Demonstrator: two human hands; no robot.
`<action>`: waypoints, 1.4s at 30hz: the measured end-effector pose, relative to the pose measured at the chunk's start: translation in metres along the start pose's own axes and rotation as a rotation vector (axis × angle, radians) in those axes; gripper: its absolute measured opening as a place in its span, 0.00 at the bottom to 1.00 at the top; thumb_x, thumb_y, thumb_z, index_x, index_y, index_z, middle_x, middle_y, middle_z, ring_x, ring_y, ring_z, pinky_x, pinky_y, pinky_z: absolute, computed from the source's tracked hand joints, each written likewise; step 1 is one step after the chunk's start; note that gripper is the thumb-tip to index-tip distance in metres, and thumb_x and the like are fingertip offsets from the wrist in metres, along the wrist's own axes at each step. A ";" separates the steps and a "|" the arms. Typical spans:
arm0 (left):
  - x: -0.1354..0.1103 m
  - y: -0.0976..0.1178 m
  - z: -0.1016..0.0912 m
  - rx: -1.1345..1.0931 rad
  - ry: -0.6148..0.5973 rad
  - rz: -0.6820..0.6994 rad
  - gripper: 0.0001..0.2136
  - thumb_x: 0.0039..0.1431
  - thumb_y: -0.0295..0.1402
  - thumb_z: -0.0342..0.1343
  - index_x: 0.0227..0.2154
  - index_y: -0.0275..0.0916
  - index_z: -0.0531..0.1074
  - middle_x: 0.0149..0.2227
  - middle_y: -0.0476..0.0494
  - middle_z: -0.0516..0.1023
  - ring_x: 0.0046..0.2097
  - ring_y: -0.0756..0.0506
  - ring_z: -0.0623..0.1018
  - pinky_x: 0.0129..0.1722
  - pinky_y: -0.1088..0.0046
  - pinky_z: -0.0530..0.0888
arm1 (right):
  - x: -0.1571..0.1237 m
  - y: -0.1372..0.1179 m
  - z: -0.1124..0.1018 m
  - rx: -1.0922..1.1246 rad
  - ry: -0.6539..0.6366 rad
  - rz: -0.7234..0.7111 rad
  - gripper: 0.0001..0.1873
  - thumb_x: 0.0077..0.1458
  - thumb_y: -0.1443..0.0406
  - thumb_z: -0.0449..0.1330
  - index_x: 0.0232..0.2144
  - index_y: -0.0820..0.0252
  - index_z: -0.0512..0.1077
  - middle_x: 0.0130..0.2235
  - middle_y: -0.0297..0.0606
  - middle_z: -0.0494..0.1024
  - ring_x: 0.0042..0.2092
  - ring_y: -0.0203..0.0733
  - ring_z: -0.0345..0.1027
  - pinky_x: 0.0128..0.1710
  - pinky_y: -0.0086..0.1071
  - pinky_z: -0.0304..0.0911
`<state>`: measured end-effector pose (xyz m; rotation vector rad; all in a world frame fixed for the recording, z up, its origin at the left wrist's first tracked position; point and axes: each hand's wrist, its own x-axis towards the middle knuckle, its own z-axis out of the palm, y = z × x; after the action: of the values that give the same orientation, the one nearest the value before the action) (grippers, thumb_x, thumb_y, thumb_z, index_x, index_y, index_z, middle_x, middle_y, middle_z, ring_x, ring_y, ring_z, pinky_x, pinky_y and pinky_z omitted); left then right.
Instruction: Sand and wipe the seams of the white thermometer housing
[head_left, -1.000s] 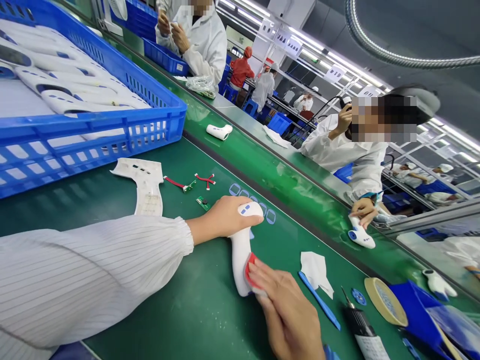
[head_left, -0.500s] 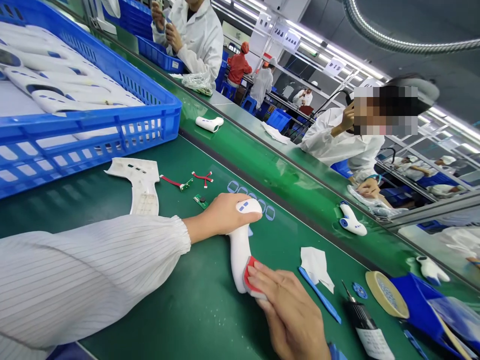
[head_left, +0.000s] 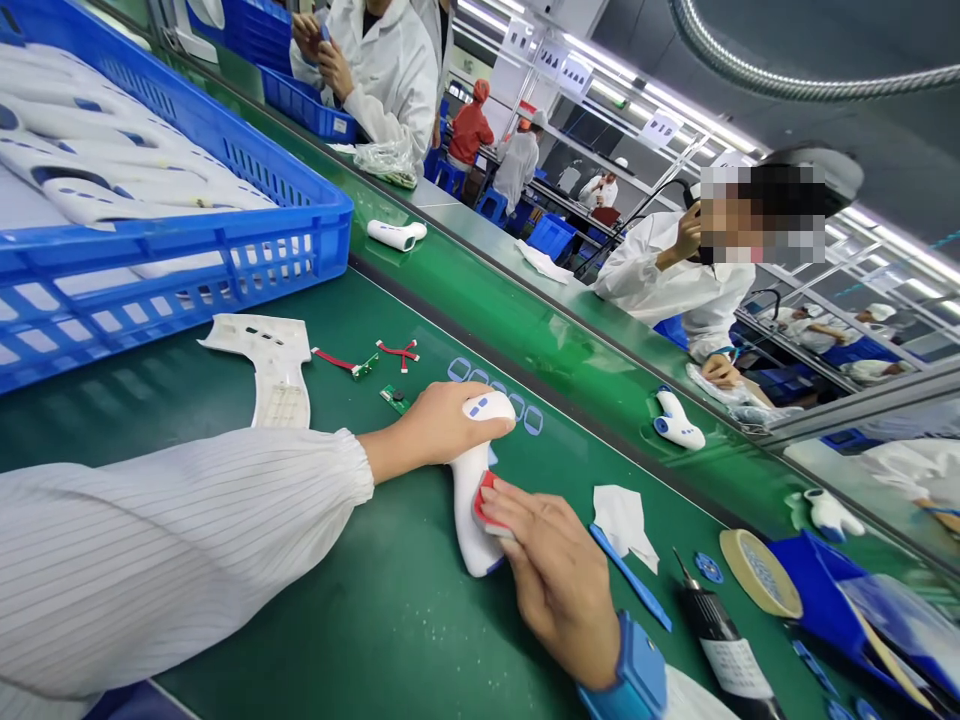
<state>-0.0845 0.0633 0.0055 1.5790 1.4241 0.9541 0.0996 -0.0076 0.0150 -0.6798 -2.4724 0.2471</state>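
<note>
Right hand slid up white device handle, fingers pressing red-edged cloth, left hand gripping its top

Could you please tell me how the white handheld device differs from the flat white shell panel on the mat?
The white handheld device is a closed, rounded body; the white shell panel is thin and open. The device sits under the left hand and right hand; the panel lies untouched on the green mat. The device shows blue marks; the panel shows small openings. Both are white, with similar bent outlines.
</note>
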 end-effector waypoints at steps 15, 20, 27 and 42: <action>0.002 -0.002 0.002 -0.007 -0.013 0.021 0.15 0.44 0.46 0.55 0.31 0.43 0.73 0.27 0.52 0.74 0.29 0.49 0.70 0.25 0.77 0.63 | -0.002 0.001 -0.001 -0.102 -0.018 -0.055 0.16 0.54 0.77 0.50 0.46 0.68 0.65 0.46 0.46 0.71 0.51 0.43 0.61 0.41 0.35 0.61; 0.002 -0.003 0.002 -0.007 -0.014 0.030 0.14 0.44 0.46 0.54 0.30 0.43 0.73 0.27 0.52 0.74 0.29 0.49 0.71 0.24 0.78 0.63 | -0.006 0.000 -0.003 -0.110 -0.022 -0.079 0.15 0.55 0.76 0.49 0.44 0.67 0.66 0.43 0.44 0.73 0.50 0.42 0.63 0.40 0.34 0.62; 0.001 -0.001 0.001 0.014 -0.019 0.013 0.15 0.43 0.47 0.54 0.31 0.43 0.73 0.28 0.52 0.74 0.29 0.49 0.71 0.24 0.77 0.63 | -0.004 -0.003 -0.003 -0.139 -0.027 -0.043 0.16 0.55 0.76 0.50 0.46 0.68 0.66 0.46 0.46 0.71 0.50 0.43 0.62 0.40 0.34 0.63; 0.001 0.001 0.001 0.051 -0.026 0.005 0.16 0.44 0.48 0.54 0.32 0.44 0.73 0.28 0.52 0.75 0.30 0.48 0.72 0.26 0.77 0.64 | -0.007 -0.010 -0.008 -0.209 -0.058 -0.062 0.14 0.55 0.76 0.49 0.43 0.67 0.67 0.43 0.43 0.74 0.48 0.42 0.65 0.38 0.33 0.63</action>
<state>-0.0831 0.0643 0.0064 1.6272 1.4373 0.9043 0.1051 -0.0195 0.0219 -0.6881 -2.5933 -0.0158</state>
